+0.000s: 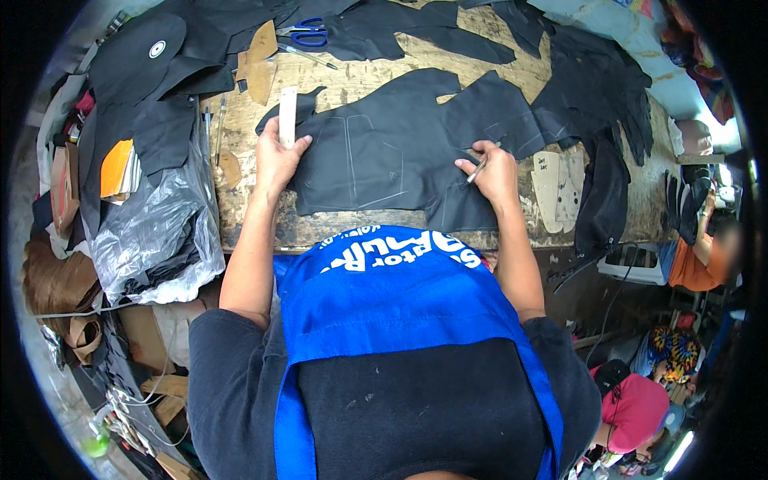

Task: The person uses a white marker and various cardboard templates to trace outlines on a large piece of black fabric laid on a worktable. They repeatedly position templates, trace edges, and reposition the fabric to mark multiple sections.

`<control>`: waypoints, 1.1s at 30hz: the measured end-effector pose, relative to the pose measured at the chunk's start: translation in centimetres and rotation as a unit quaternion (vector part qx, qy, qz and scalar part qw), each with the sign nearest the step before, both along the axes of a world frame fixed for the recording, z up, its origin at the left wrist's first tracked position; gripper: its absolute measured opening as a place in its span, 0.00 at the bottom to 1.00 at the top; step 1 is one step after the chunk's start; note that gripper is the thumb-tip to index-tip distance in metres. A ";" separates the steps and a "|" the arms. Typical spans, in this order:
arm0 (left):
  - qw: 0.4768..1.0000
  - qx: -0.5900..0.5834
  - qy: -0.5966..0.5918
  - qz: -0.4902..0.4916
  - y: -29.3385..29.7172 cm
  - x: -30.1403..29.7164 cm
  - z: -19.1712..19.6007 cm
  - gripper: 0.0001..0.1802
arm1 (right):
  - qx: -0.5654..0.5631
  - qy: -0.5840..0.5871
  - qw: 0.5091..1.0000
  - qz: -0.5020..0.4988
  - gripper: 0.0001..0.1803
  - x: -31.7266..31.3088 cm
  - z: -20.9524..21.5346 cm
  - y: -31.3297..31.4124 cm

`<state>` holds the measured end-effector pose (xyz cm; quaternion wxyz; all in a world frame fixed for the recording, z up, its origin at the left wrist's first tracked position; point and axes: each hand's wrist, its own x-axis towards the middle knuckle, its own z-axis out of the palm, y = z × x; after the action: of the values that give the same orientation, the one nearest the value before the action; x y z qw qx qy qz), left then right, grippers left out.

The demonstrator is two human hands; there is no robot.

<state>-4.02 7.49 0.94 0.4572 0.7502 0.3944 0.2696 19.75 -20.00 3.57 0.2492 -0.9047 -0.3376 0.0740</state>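
A black leather piece (pixel 372 172) lies flat in front of me, with thin pale lines drawn on it. At its left edge my left hand (pixel 277 158) grips a short white ruler (pixel 288 120) upright between thumb and fingers. My right hand (pixel 496 174) rests over the right part of the leather. Its fingers are closed round a slim pen (pixel 477 170) whose tip points down at the leather. Just right of that hand lie beige pattern templates (pixel 558 192) with small holes and marks.
Blue-handled scissors (pixel 304 34), a clear pen (pixel 308 56) and brown templates (pixel 260 64) lie at the back of the worn wooden table (pixel 240 204). More black leather (pixel 592 72) covers the far right. A plastic bag (pixel 160 232) hangs at the left. Other people (pixel 632 404) sit at the lower right.
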 end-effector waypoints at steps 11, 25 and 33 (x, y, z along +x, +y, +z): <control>0.981 0.049 0.173 -0.077 -0.9 -3.6 1.4 0.14 | 0.015 0.012 0.997 0.079 0.18 0.5 -0.4 0.6; 0.988 0.121 0.086 -0.051 1.8 -0.8 6.3 0.16 | 0.140 0.022 0.980 0.140 0.15 4.3 4.3 3.9; 0.952 0.089 0.250 -0.155 3.4 -1.6 6.3 0.21 | 0.046 0.086 0.988 0.122 0.18 3.2 3.2 2.8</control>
<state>-5.57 10.92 7.29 0.3112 0.8830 0.3497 0.0333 22.93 -17.19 6.74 0.3074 -0.8345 -0.4261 0.1661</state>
